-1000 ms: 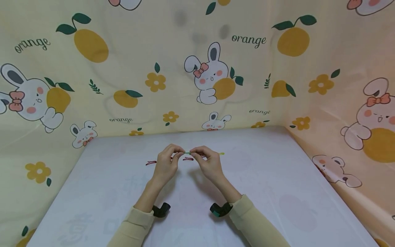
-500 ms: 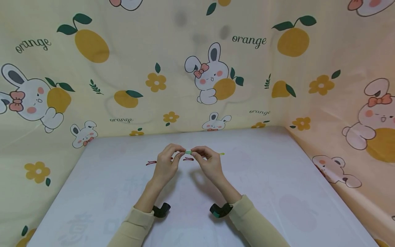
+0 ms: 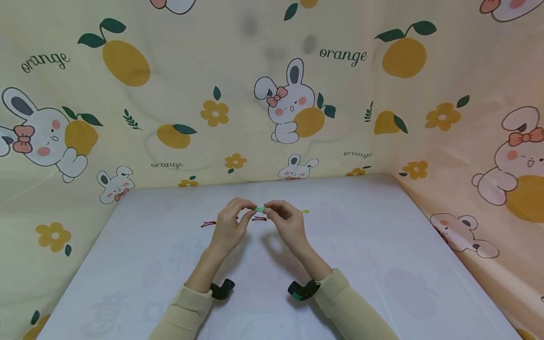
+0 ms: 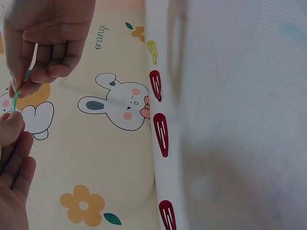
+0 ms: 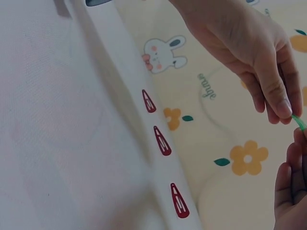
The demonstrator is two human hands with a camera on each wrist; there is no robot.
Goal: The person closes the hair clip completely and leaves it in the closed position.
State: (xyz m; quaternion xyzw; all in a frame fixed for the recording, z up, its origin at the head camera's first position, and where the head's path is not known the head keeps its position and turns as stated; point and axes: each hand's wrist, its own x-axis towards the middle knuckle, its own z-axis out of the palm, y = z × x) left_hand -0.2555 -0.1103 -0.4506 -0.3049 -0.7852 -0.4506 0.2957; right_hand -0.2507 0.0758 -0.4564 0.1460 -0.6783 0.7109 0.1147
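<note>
Above the far part of the table, a green hair clip (image 3: 260,209) is held up between both hands. My left hand (image 3: 229,225) pinches its left end with thumb and fingertips. The other end is pinched by my right hand (image 3: 291,226). In the left wrist view a thin edge of the green clip (image 4: 15,99) shows between the fingers; the right wrist view shows only a short piece of the clip (image 5: 299,121). Below the hands, red snap hair clips (image 3: 259,218) lie in a row, some partly hidden in the head view. A yellow hair clip (image 3: 305,211) lies at the row's right end.
The white-covered table (image 3: 263,293) spreads around the forearms. Behind it hangs a cream curtain (image 3: 238,56) printed with rabbits and oranges, which continues along the right side. The clip row lies near the table's far edge, several red clips (image 5: 162,141) spaced apart.
The green clip has turned slightly between the fingertips, so more of its bright face shows. Both hands stay almost in place, and the clips on the table have not moved.
</note>
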